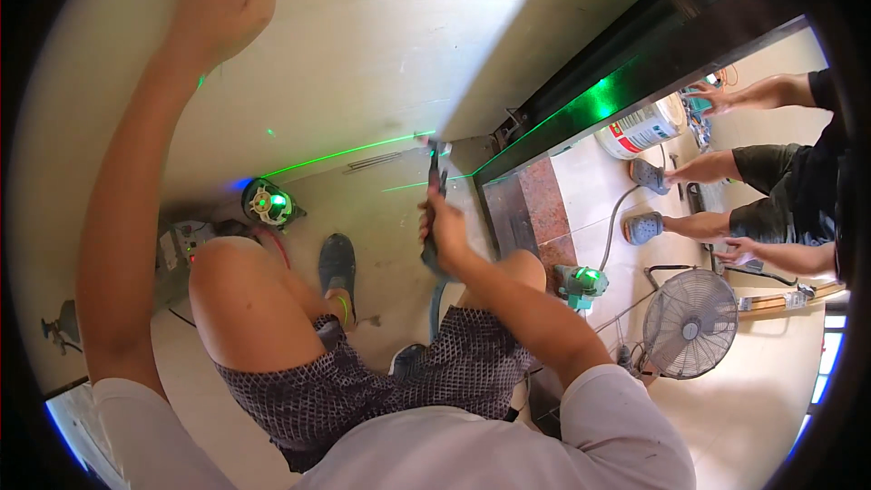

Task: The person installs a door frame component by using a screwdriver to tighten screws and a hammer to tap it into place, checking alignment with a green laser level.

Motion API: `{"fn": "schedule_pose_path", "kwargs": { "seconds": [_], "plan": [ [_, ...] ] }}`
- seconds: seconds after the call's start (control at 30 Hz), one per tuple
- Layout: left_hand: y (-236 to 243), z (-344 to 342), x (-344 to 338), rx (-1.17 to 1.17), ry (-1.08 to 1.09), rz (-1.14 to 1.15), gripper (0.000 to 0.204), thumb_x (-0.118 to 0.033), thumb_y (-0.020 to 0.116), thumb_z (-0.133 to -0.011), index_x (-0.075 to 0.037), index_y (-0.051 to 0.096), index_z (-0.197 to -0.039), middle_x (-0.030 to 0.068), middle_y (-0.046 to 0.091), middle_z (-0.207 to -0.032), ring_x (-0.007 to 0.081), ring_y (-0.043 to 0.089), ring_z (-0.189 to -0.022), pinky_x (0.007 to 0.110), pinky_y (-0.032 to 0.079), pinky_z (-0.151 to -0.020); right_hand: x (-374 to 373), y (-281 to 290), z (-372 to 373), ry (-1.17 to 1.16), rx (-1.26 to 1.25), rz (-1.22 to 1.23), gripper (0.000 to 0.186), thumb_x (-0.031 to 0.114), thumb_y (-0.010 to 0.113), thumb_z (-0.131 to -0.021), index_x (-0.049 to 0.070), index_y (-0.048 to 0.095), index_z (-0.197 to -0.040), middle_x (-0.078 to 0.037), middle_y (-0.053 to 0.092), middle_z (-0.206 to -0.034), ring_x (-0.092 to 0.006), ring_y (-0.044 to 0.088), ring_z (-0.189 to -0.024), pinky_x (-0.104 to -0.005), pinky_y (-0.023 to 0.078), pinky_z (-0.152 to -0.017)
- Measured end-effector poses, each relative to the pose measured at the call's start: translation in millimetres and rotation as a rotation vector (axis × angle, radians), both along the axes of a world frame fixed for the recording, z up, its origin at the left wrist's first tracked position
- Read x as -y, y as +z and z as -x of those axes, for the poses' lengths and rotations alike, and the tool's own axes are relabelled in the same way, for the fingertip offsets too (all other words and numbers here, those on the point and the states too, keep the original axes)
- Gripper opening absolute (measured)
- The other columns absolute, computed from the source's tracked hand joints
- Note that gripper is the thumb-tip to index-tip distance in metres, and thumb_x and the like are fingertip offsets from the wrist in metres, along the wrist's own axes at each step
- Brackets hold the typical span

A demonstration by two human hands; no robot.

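Note:
My left arm is raised along the pale wall [354, 45], and my left hand [227, 9] rests against it with the fingers stretched upward, partly cut off by the frame's top. Between my knees, my right hand [443, 234] is closed around a long dark hand tool [437, 177]. The tool's head reaches the foot of the wall, where a green laser line runs; its exact kind is hard to make out. To the left on the floor stands a round device with green lights, apparently a laser level [270, 203].
A dark frame [562, 118] runs along the right. Past it are a white bucket [642, 130], a green device [581, 283] and a round fan [691, 325], with cables on the floor. A co-worker [780, 186] is at far right. Equipment [177, 249] lies left of my knee.

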State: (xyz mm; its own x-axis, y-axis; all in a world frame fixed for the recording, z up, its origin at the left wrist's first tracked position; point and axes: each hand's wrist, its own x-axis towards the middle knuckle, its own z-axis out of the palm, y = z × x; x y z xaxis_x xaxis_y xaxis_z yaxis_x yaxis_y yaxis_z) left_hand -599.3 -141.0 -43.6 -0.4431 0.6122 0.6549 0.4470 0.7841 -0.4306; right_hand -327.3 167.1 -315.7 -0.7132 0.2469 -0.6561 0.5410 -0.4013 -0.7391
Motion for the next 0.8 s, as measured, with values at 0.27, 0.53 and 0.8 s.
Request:
{"fn": "schedule_pose_path", "kwargs": {
  "seconds": [0.27,0.53,0.8],
  "plan": [
    [19.2,-13.8,-55.2,0.084,-0.673,-0.544,0.01,0.003,0.055,-0.104,0.0,0.064,-0.109,0.0072,0.059,-0.074,0.0119,0.048,-0.057,0.027,0.039,-0.054,-13.1,-130.7,-6.9,-0.321,0.295,0.17,0.044,0.045,0.051,-0.109,0.006,0.06,-0.092,-0.007,0.056,-0.071,-0.0224,0.054,-0.059,-0.0423,0.047,-0.055],
    [24.5,-10.4,-47.3,-0.084,-0.763,-0.446,0.014,0.007,0.061,-0.089,0.003,0.066,-0.101,0.0125,0.062,-0.076,0.0301,0.055,-0.056,0.038,0.045,-0.052,16.2,-110.0,17.7,-0.431,0.212,0.229,0.038,0.044,0.056,-0.109,0.009,0.054,-0.094,-0.006,0.054,-0.074,-0.0236,0.055,-0.062,-0.0423,0.047,-0.057],
    [45.8,-12.8,-42.1,-0.009,-0.817,-0.387,0.035,0.008,0.06,-0.078,0.0,0.058,-0.112,0.0097,0.049,-0.068,0.0297,0.045,-0.052,0.043,0.033,-0.05,-2.9,-100.9,16.9,-0.453,0.154,0.127,0.034,0.03,0.06,-0.108,0.006,0.055,-0.084,-0.011,0.061,-0.075,-0.0257,0.06,-0.063,-0.0411,0.051,-0.059]
  ]
}}
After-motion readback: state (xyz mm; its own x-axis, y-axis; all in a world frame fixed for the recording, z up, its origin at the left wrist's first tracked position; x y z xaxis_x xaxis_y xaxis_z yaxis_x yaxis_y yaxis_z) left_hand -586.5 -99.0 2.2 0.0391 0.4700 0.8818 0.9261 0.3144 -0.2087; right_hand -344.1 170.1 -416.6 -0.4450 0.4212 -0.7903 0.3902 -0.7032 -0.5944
